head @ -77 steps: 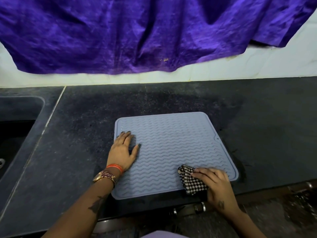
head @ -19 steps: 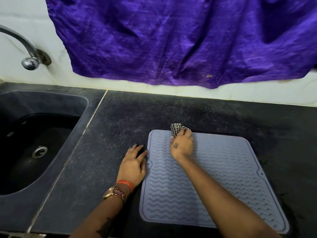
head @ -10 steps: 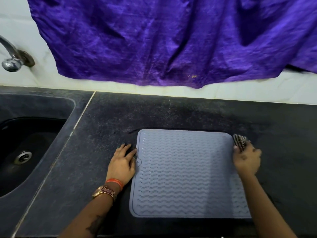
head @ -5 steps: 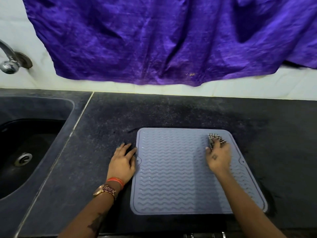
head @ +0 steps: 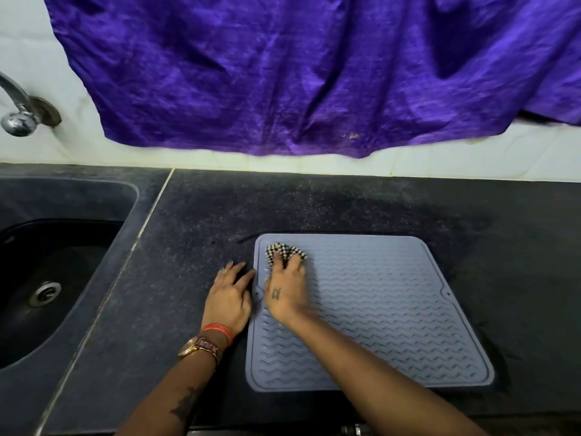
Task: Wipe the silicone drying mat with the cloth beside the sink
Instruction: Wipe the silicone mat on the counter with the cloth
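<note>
From the head view, my right hand (head: 287,289) sits on the far left corner of the silicone drying mat (head: 377,309), its fingers pressing down on a bunched checked cloth (head: 284,250) that pokes out just past the fingertips; how tightly the fingers curl round it I cannot tell for sure, but they look clamped on it. My left hand (head: 229,298) lies flat on the dark counter (head: 195,234), fingers spread and relaxed, its thumb side touching the mat's left edge as if bracing it. The mat lies flat on the counter, right of the sink (head: 47,278), with the tap (head: 19,111) at far left and a purple fabric (head: 314,73) hanging on the wall behind. I judge the wiping under way: the cloth is working the far strip, and nothing here shows whether the near rows are done.
</note>
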The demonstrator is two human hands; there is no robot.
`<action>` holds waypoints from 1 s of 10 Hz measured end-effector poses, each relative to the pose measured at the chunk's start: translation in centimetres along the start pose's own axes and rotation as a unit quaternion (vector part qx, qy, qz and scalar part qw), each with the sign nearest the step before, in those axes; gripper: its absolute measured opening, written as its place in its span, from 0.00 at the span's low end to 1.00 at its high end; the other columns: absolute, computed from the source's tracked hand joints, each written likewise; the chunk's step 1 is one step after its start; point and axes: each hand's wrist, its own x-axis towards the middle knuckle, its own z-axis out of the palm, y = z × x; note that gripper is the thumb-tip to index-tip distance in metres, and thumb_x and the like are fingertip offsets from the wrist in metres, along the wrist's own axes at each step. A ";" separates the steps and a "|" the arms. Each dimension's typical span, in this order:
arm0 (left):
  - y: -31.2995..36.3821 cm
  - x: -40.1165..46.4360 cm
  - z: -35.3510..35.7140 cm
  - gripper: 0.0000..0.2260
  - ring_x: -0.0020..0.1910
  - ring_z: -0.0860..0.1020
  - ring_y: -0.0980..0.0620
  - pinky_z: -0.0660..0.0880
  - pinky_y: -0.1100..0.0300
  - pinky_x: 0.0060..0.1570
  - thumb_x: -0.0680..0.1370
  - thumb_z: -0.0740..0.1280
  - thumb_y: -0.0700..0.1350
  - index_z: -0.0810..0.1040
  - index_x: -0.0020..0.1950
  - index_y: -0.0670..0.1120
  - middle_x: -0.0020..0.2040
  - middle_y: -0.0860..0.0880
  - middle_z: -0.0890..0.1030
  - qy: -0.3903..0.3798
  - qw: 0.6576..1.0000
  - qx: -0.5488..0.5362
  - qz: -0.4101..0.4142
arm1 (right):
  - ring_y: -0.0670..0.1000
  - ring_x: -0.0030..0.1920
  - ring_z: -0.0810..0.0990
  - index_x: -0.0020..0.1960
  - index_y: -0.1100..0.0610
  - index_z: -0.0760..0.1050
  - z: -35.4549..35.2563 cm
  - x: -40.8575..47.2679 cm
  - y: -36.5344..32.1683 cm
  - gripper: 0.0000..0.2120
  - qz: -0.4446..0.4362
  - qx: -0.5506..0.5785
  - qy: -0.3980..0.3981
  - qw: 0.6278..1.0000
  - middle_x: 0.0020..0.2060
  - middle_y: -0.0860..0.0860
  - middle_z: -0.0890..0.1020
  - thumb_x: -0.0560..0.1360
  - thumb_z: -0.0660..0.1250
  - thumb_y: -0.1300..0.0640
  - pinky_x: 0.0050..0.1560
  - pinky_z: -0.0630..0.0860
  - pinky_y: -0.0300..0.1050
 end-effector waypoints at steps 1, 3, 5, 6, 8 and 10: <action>0.0 0.0 -0.1 0.25 0.73 0.60 0.43 0.51 0.53 0.74 0.73 0.51 0.47 0.72 0.67 0.42 0.70 0.42 0.69 -0.002 1.000 0.001 -0.004 | 0.61 0.64 0.63 0.74 0.56 0.54 0.5 0.4 -1.5 0.27 -0.024 0.028 -0.044 0.998 0.66 0.62 0.58 0.77 0.59 0.52 0.66 0.64 0.50; 0.3 -0.2 -0.4 0.26 0.73 0.60 0.42 0.51 0.51 0.74 0.72 0.50 0.48 0.71 0.67 0.40 0.70 0.41 0.68 0.001 1.000 -0.011 0.003 | 0.54 0.65 0.70 0.72 0.57 0.63 -1.4 0.6 0.1 0.24 0.063 0.420 -0.137 0.895 0.68 0.57 0.68 0.77 0.63 0.59 0.67 0.67 0.46; 0.6 -0.4 -0.5 0.31 0.71 0.63 0.41 0.54 0.50 0.73 0.73 0.46 0.56 0.74 0.64 0.41 0.68 0.41 0.72 0.021 1.000 -0.007 0.011 | 0.50 0.56 0.75 0.68 0.60 0.68 -5.7 -1.7 7.6 0.21 0.152 0.564 -0.012 0.811 0.62 0.58 0.75 0.76 0.63 0.67 0.54 0.74 0.39; 0.6 -0.4 -0.4 0.33 0.71 0.64 0.40 0.56 0.48 0.73 0.72 0.44 0.57 0.75 0.64 0.40 0.68 0.40 0.72 0.018 1.000 -0.001 0.011 | 0.56 0.63 0.70 0.70 0.58 0.67 -8.3 -3.8 13.6 0.22 0.141 0.342 0.060 0.927 0.64 0.59 0.70 0.76 0.64 0.62 0.66 0.66 0.46; 0.6 -0.4 -0.2 0.32 0.71 0.64 0.40 0.57 0.47 0.73 0.72 0.45 0.57 0.75 0.64 0.40 0.67 0.40 0.72 0.016 1.000 0.009 0.009 | 0.67 0.52 0.74 0.65 0.63 0.71 -11.4 -8.6 24.2 0.21 0.219 0.037 0.185 0.957 0.55 0.67 0.70 0.73 0.67 0.63 0.56 0.71 0.54; 0.5 -0.3 -0.1 0.32 0.71 0.64 0.40 0.56 0.48 0.73 0.72 0.45 0.57 0.74 0.64 0.41 0.67 0.41 0.72 0.015 1.000 0.009 0.011 | 0.68 0.49 0.73 0.63 0.64 0.71 -10.1 -9.3 24.4 0.21 0.252 0.008 0.156 0.955 0.54 0.69 0.69 0.72 0.68 0.62 0.54 0.71 0.57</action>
